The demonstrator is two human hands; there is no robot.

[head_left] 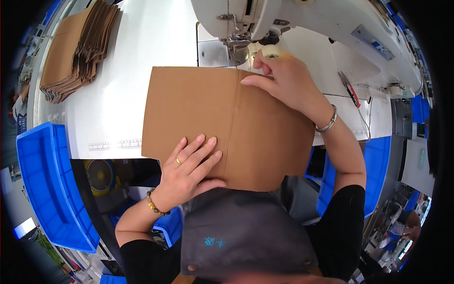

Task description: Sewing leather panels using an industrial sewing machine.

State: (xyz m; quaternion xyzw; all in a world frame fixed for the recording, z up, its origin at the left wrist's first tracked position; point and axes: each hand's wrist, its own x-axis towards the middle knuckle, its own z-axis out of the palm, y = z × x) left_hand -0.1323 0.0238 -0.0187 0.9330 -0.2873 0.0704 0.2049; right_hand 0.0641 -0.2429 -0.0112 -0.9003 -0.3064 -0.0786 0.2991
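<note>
A large brown sheet-like panel (191, 104) with a crease down its middle lies across the front of the white sewing table, its near edge hanging over my lap. My left hand (191, 165) rests flat on its near left part, fingers stretched out and holding nothing. At the far edge my right hand (288, 78) has its thumb on the panel and its other fingers curled just past the edge, closed around it; the fingertips are partly hidden. This hand is right beside a cream knob (271, 51) and close to the needle area of the sewing machine (239, 40).
A stack of folded brown pieces (66, 52) stands at the far left. Red-handled snips (350, 90) lie on the right of the table. A blue bin (52, 189) stands at the left, another blue bin (376, 165) at the right. A ruler strip (116, 144) runs along the front edge.
</note>
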